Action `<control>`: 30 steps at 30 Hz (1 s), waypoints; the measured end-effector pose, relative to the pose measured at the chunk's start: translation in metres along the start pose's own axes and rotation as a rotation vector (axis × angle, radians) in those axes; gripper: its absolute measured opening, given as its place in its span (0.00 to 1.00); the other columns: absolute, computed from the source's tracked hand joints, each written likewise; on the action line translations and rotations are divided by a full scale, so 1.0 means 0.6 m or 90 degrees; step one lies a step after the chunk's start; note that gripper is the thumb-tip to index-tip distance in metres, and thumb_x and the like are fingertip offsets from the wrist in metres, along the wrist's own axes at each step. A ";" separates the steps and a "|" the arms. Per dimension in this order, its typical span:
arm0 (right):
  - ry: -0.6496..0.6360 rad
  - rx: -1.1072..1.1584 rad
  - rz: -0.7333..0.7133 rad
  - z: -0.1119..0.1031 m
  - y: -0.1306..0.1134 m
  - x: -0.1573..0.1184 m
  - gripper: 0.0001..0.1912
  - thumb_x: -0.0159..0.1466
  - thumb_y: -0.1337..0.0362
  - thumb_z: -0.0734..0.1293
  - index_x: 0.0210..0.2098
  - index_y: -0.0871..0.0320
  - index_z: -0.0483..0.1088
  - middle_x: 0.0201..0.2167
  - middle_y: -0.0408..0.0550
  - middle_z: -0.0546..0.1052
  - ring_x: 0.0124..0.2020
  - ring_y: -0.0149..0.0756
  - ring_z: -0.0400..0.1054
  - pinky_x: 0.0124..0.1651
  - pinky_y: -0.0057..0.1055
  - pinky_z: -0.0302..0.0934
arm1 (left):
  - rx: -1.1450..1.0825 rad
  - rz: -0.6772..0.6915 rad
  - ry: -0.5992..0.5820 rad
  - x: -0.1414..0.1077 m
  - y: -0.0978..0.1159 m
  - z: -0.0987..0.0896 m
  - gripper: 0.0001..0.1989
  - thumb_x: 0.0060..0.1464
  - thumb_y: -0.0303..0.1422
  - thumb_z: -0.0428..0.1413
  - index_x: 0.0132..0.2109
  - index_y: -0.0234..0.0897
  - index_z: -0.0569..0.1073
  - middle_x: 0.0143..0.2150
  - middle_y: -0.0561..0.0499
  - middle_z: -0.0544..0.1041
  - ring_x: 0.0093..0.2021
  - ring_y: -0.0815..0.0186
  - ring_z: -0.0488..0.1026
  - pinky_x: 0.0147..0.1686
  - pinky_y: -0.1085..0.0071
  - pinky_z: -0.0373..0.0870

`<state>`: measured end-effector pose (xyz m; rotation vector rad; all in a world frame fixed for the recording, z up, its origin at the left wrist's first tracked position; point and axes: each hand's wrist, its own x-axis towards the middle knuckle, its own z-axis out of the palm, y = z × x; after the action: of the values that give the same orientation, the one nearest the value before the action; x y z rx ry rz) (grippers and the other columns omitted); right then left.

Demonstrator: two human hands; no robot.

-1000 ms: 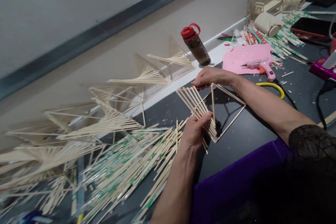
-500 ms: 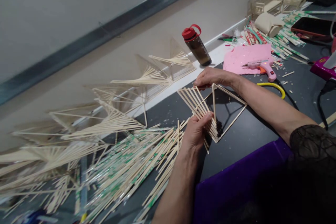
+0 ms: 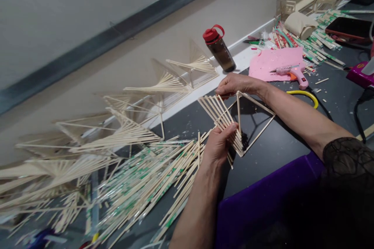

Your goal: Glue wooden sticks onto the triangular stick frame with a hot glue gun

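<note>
A frame of thin wooden sticks (image 3: 216, 109) stands in front of me, with a fan of sticks on its left and a triangular outline on its right. My left hand (image 3: 218, 142) is closed around the lower part of the fan, its thumb pressed across the sticks. At the fan's upper end is my right hand (image 3: 232, 85), fingers pinched by the tip of a stick. Its fingertips are partly hidden, but they appear to grip that stick end. A dark clump shows at the frame's lower corner.
Loose and wrapped sticks (image 3: 146, 179) lie in a heap on the left. Finished-looking stick models (image 3: 169, 83) line the wall. A red-capped bottle (image 3: 219, 50) stands behind my hands. A pink glue gun (image 3: 293, 72) rests on a pink sheet (image 3: 260, 64); a purple object (image 3: 263, 190) is near me.
The whole view has shifted very slightly. Both hands keep the same hold on the stick frame.
</note>
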<state>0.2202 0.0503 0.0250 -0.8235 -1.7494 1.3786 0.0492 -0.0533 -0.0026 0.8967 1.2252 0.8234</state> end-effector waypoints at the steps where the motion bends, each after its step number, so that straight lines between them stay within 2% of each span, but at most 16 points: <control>1: 0.001 0.002 0.001 0.000 0.001 0.000 0.16 0.64 0.73 0.64 0.20 0.67 0.69 0.16 0.39 0.66 0.21 0.23 0.53 0.29 0.25 0.51 | 0.000 0.001 0.003 0.000 0.000 0.000 0.16 0.27 0.34 0.71 0.26 0.33 0.76 0.21 0.53 0.76 0.21 0.71 0.70 0.25 0.74 0.65; 16: 0.023 0.003 0.016 0.002 0.001 0.000 0.15 0.65 0.74 0.64 0.21 0.67 0.70 0.15 0.40 0.66 0.20 0.22 0.52 0.26 0.22 0.52 | 0.014 0.017 -0.010 0.003 -0.003 -0.003 0.14 0.29 0.33 0.70 0.26 0.34 0.77 0.22 0.52 0.76 0.22 0.70 0.70 0.26 0.73 0.67; 25: 0.037 -0.040 0.016 0.000 0.001 -0.005 0.15 0.65 0.71 0.65 0.22 0.66 0.70 0.16 0.41 0.66 0.19 0.23 0.50 0.24 0.24 0.50 | -0.005 0.013 -0.007 0.004 -0.001 0.001 0.16 0.24 0.33 0.71 0.24 0.33 0.77 0.21 0.52 0.76 0.21 0.72 0.69 0.24 0.75 0.66; 30: 0.020 -0.051 -0.008 -0.016 0.001 -0.009 0.13 0.65 0.71 0.65 0.24 0.67 0.73 0.17 0.42 0.68 0.19 0.23 0.51 0.23 0.23 0.48 | 0.023 0.010 -0.027 0.004 0.008 -0.012 0.17 0.22 0.34 0.72 0.22 0.33 0.76 0.19 0.52 0.75 0.20 0.72 0.69 0.23 0.75 0.65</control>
<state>0.2311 0.0505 0.0251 -0.8719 -1.7915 1.2880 0.0423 -0.0483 -0.0003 0.9489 1.2013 0.7929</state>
